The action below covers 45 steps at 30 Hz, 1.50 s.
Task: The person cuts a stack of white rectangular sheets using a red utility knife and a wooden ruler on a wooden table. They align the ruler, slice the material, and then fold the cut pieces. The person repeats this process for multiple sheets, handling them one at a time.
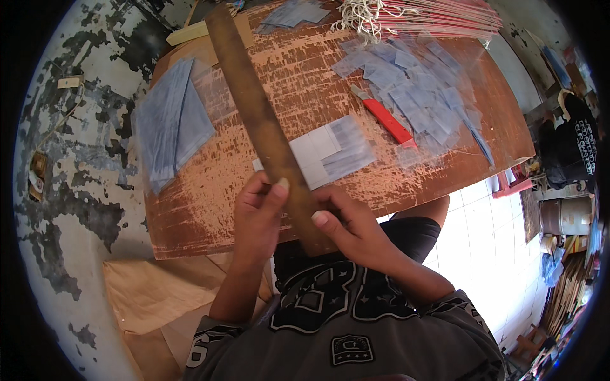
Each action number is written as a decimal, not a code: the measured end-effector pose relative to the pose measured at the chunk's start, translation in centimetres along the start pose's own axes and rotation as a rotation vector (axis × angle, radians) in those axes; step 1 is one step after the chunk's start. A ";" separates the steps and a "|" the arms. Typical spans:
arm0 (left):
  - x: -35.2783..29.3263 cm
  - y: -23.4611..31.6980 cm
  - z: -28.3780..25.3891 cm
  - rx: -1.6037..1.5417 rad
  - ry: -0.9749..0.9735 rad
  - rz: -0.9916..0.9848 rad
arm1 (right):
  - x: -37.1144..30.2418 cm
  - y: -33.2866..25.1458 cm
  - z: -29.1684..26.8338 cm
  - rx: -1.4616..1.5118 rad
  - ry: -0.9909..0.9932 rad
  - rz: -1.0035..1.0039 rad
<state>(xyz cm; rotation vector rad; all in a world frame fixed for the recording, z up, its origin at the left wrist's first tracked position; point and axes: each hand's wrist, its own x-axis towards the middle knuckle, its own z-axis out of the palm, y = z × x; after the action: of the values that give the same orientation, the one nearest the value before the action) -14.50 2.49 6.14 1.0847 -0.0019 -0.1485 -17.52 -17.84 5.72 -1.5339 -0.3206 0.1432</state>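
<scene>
A long, flat, brownish strip like a worn metal ruler (257, 124) is held up at a slant, its far end toward the back left of the table. My left hand (259, 206) grips its left edge, thumb on top. Lower down, my right hand (352, 232) pinches the other edge near its close end. Behind the strip lie white paper pieces (309, 166) on a stack of clear plastic sheets (352, 146); the strip hides part of them. A red cutter knife (387, 119) with its blade out rests to their right.
Folded clear plastic sheeting (181, 127) lies on the left of the worn wooden table (197, 219). Cut plastic pieces (413, 82) are scattered at the right. Red rods with white cords (419, 18) sit at the back. Brown paper (165, 295) is below the table's left side.
</scene>
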 end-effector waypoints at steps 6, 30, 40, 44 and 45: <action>-0.9 -2.4 2.5 0.219 -0.078 -0.028 | -1.8 0.8 -0.9 -0.171 0.158 0.022; 5.4 -1.3 -1.2 1.591 -0.221 0.552 | -0.6 2.3 -4.7 -0.375 0.191 0.231; 5.4 -1.7 -1.3 1.623 -0.189 0.572 | -1.6 1.2 -1.5 -0.949 0.192 0.242; 5.0 -1.5 -0.3 1.696 -0.190 0.531 | -1.9 2.1 -0.7 -1.003 0.237 0.171; 4.9 -1.6 -0.2 1.717 -0.189 0.520 | -1.9 2.1 -0.6 -1.008 0.242 0.169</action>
<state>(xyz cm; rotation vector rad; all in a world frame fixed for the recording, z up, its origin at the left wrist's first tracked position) -9.87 1.33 4.32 2.7180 -0.6852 0.3072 -18.90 -18.87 3.40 -2.5498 -0.0498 -0.0969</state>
